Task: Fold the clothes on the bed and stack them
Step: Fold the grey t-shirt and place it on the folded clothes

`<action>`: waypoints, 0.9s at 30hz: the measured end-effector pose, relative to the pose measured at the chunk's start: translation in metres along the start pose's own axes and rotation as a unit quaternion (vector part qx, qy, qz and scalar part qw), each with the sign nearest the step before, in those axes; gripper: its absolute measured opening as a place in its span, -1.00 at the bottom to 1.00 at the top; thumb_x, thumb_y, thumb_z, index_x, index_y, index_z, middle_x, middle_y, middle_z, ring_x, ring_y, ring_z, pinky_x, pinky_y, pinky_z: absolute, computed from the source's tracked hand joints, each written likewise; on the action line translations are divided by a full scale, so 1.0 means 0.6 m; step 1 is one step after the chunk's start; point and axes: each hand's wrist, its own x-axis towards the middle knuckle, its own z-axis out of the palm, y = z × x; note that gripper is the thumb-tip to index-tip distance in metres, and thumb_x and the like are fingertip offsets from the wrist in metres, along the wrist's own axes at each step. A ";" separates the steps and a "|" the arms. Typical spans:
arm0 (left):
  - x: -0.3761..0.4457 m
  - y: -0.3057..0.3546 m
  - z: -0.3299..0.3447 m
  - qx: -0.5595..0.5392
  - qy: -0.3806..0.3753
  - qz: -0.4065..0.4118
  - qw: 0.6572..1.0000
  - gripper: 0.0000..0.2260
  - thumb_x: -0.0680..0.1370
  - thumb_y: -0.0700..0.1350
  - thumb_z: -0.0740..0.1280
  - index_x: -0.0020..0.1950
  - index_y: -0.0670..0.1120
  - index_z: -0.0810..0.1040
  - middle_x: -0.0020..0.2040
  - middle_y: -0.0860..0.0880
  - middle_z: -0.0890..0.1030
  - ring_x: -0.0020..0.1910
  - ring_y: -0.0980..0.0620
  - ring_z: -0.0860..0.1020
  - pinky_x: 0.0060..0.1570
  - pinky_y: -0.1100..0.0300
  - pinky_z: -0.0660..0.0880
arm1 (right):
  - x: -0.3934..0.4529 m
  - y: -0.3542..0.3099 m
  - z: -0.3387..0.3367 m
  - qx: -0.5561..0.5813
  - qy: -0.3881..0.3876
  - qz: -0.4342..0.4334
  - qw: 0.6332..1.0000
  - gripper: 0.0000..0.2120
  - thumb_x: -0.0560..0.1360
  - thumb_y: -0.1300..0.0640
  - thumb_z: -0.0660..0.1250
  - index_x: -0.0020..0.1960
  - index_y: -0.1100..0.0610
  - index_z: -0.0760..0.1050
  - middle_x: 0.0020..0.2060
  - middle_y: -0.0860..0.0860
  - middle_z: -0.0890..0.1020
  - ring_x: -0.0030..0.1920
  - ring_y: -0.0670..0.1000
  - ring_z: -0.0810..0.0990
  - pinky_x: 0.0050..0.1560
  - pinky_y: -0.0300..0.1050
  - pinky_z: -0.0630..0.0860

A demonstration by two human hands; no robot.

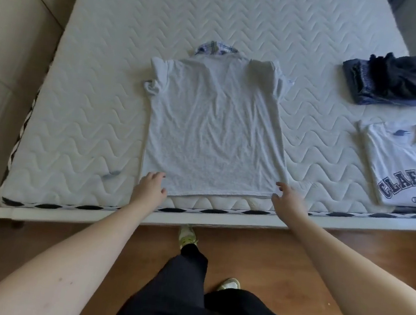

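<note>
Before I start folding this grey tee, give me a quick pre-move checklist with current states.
1. grey T-shirt lies spread out on the mattress: ok, though wrinkled.
2. Sleeves flat: not ok; the one on the left-hand side is bunched, the other curled up.
3. left hand at the hem corner: ok, it rests on the cloth, fingers relaxed.
4. right hand at the other hem corner: ok, fingers touch the edge; a firm pinch cannot be told.
5. plaid garment peeks out from under the collar end: not ok, it may drag along.
6. Stack area: folded white printed T-shirt and dark folded clothes sit apart on the right: ok.
</note>
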 end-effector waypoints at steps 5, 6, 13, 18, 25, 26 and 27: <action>-0.055 0.050 -0.057 0.099 -0.049 0.090 0.990 -0.51 0.61 -0.06 0.14 0.55 -0.03 0.17 0.50 -0.06 0.27 0.44 -0.09 0.27 0.30 0.00 0.35 | -0.059 -0.072 -0.045 -0.133 -0.010 -0.063 0.989 -0.48 0.63 0.02 0.07 0.57 0.04 0.11 0.47 0.07 0.33 0.40 0.15 0.35 0.26 0.04 0.37; -0.057 0.052 -0.070 0.104 -0.042 0.090 0.990 -0.50 0.61 -0.06 0.15 0.55 -0.03 0.15 0.50 -0.06 0.26 0.45 -0.10 0.27 0.30 0.00 0.35 | -0.063 -0.085 -0.051 -0.146 -0.013 -0.080 0.986 -0.46 0.62 0.00 0.07 0.58 0.04 0.10 0.49 0.06 0.31 0.42 0.14 0.31 0.30 0.05 0.34; -0.009 0.021 -0.149 0.097 0.006 0.087 0.991 -0.43 0.59 -0.04 0.16 0.58 -0.01 0.09 0.50 -0.05 0.26 0.45 -0.09 0.26 0.28 0.02 0.35 | -0.012 -0.163 -0.074 -0.165 -0.016 -0.132 0.977 -0.40 0.63 -0.04 0.09 0.60 0.06 -0.01 0.56 0.06 0.13 0.53 0.15 0.12 0.48 0.10 0.15; 0.094 -0.033 -0.194 0.086 0.008 0.081 0.993 -0.42 0.58 -0.04 0.17 0.58 -0.02 0.07 0.50 -0.08 0.25 0.46 -0.09 0.23 0.31 0.00 0.34 | 0.070 -0.269 -0.047 -0.169 -0.018 -0.135 0.976 -0.38 0.64 -0.06 0.09 0.61 0.03 -0.08 0.59 0.05 0.05 0.56 0.12 0.05 0.51 0.09 0.09; 0.281 -0.083 -0.269 0.106 0.028 0.113 0.987 -0.40 0.57 -0.02 0.18 0.58 -0.02 0.07 0.52 -0.15 0.22 0.48 -0.13 0.21 0.32 -0.01 0.33 | 0.183 -0.447 0.004 -0.194 -0.019 -0.145 0.970 -0.36 0.65 -0.07 0.08 0.61 0.00 -0.14 0.60 0.03 -0.02 0.58 0.10 -0.02 0.53 0.07 0.03; 0.307 -0.085 -0.278 0.111 0.031 0.116 0.987 -0.40 0.57 -0.03 0.18 0.58 -0.03 0.07 0.52 -0.15 0.21 0.48 -0.13 0.20 0.31 -0.01 0.33 | 0.199 -0.474 0.012 -0.198 -0.020 -0.150 0.968 -0.36 0.64 -0.07 0.08 0.61 -0.01 -0.14 0.60 0.03 -0.02 0.58 0.09 -0.03 0.53 0.07 0.02; 0.328 -0.086 -0.285 0.111 0.032 0.115 0.987 -0.41 0.58 -0.03 0.18 0.58 -0.03 0.07 0.53 -0.15 0.20 0.49 -0.13 0.19 0.31 -0.02 0.33 | 0.210 -0.498 0.020 -0.201 -0.022 -0.155 0.967 -0.36 0.64 -0.08 0.08 0.61 -0.01 -0.15 0.60 0.02 -0.03 0.58 0.09 -0.04 0.53 0.07 0.01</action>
